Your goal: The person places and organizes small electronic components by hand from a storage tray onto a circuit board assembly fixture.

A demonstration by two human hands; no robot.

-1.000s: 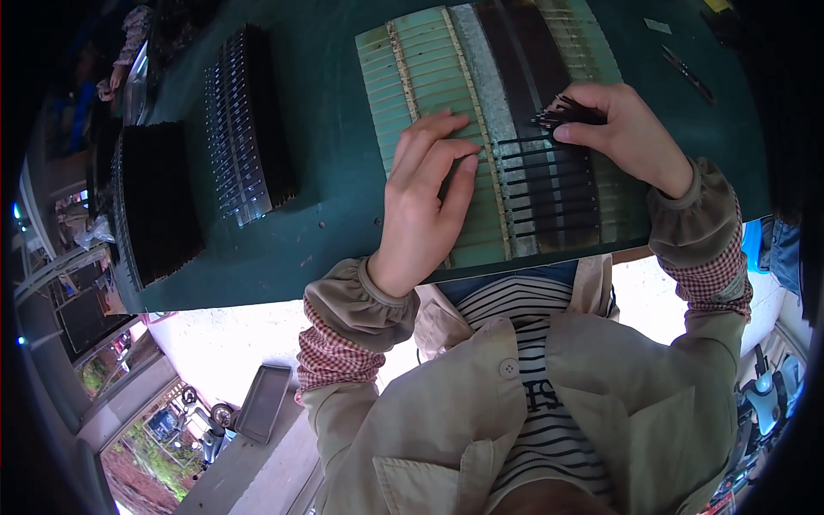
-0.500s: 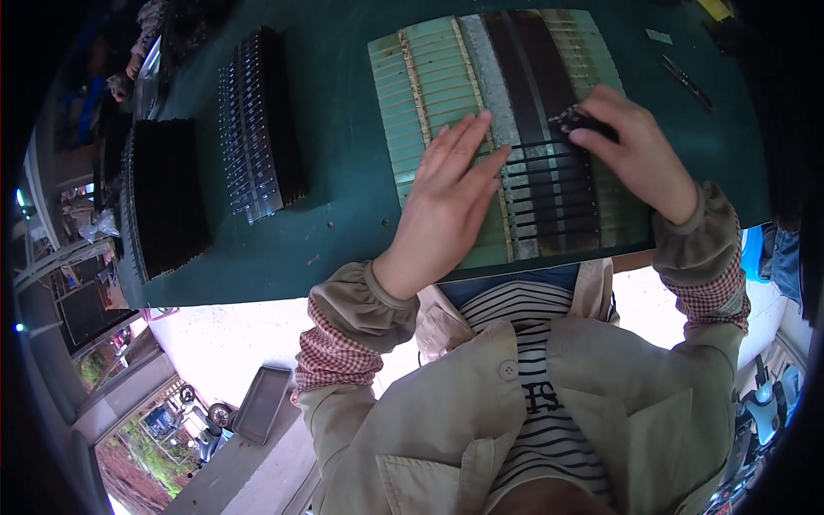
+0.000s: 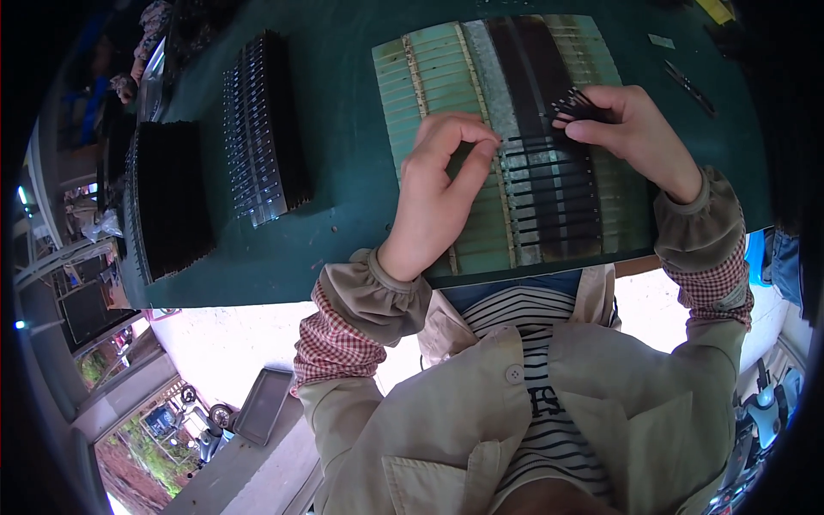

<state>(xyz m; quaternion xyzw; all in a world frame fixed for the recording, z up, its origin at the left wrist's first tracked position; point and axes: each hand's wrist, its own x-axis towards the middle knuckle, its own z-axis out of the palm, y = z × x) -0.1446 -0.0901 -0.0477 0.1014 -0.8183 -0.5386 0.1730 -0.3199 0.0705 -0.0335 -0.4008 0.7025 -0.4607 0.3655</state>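
A pale green grooved board lies before me, with a dark brown band running down it. Across its lower part rest several thin black strips, set side by side in rows. My left hand is over the board, thumb and forefinger pinched at the left end of the uppermost strip. My right hand grips a small bundle of black strips with pale tips, held just above the board's right half. The far ends of the bundle are hidden inside the fingers.
On the green table to the left stand two long black stacks, one with shiny metal-like tips and a darker one. A slim dark tool lies at the far right. Another person's hand shows at the far left.
My left hand has gone from lying flat with fingers stretched to a pinch at a strip's end. The bundle in my right hand has fanned out, and another strip lies across the board.
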